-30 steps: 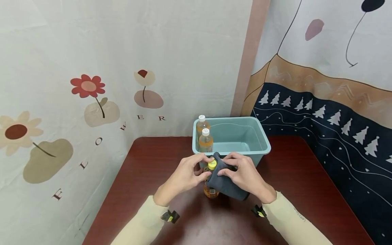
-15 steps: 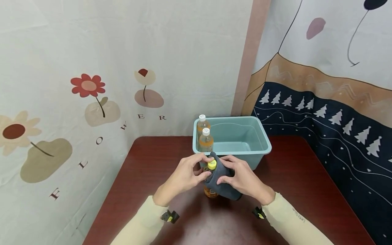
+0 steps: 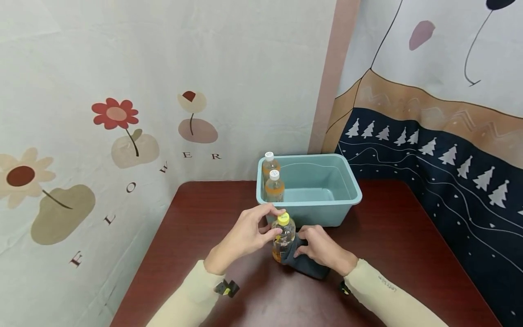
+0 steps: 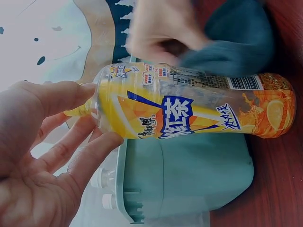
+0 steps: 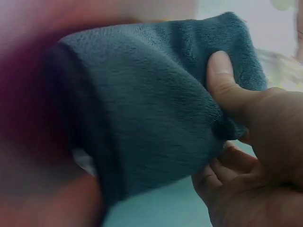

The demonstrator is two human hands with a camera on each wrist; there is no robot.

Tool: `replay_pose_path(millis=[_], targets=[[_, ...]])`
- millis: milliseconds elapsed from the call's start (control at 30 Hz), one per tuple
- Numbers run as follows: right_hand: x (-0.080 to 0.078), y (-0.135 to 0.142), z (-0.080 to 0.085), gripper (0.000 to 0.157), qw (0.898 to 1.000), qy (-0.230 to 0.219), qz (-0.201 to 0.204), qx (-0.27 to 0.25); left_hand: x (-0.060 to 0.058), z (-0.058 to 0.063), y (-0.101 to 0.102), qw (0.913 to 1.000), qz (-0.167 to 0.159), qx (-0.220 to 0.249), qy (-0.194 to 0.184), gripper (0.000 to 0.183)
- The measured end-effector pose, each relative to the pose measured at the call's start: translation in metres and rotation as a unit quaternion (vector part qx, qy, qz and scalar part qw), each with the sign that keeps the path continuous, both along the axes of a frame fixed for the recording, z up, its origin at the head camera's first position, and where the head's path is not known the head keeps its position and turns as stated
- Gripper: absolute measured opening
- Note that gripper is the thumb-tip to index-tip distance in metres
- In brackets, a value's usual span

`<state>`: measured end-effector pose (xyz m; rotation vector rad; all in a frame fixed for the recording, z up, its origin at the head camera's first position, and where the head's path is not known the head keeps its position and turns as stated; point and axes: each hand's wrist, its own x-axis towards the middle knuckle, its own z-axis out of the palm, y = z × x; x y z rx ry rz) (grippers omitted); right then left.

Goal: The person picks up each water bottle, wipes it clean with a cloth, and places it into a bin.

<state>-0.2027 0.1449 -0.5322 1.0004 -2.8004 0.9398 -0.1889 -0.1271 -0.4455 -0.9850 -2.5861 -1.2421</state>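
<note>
An iced tea bottle (image 3: 288, 230) with a yellow cap stands upright on the table, its orange-and-blue label facing the left wrist camera. My left hand (image 3: 247, 230) grips it near the top, thumb and fingers around the neck and shoulder. In the right wrist view a dark grey-blue cloth (image 5: 142, 109) hangs folded, pinched between the thumb and fingers of my right hand (image 3: 326, 250). That cloth lies against the right side of the bottle, low down. Motion blurs the right hand in the left wrist view.
Behind the bottle is a light teal plastic tub (image 3: 323, 211). Two white-capped bottles, the nearer one (image 3: 274, 188) and the farther one (image 3: 269, 164), stand at its left end. The reddish-brown table (image 3: 196, 218) meets a printed wall cloth (image 3: 253, 91).
My right hand has moved the cloth down from beside the cap to the bottle's lower side, uncovering the upper body. The left hand keeps its grip near the top.
</note>
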Motion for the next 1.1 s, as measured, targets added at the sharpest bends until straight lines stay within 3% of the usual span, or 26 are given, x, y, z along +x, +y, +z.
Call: replay_pose_path(millis=[167,467,633,900,1100], targets=[[-0.005,-0.001,-0.015,0.029,0.999,-0.037,0.014,-0.004,-0.001,0.001,0.002,1.0,-0.003,-0.003,0.007,0.032],[-0.006,0.004,-0.017,0.019,0.999,-0.04,-0.003,-0.034,0.001,-0.001,0.005,0.9999,-0.007,-0.008,0.005,0.032],[0.0,0.009,0.006,0.017,0.998,0.007,-0.016,-0.062,0.002,0.001,0.006,1.0,-0.006,-0.005,0.001,0.031],[0.009,0.01,0.053,0.026,0.994,0.026,-0.044,-0.1,0.003,0.005,0.004,1.0,0.002,-0.005,-0.004,0.033],[0.014,0.001,0.073,0.039,0.989,0.056,-0.064,-0.119,0.002,0.007,0.003,0.9999,-0.004,-0.012,0.002,0.033]])
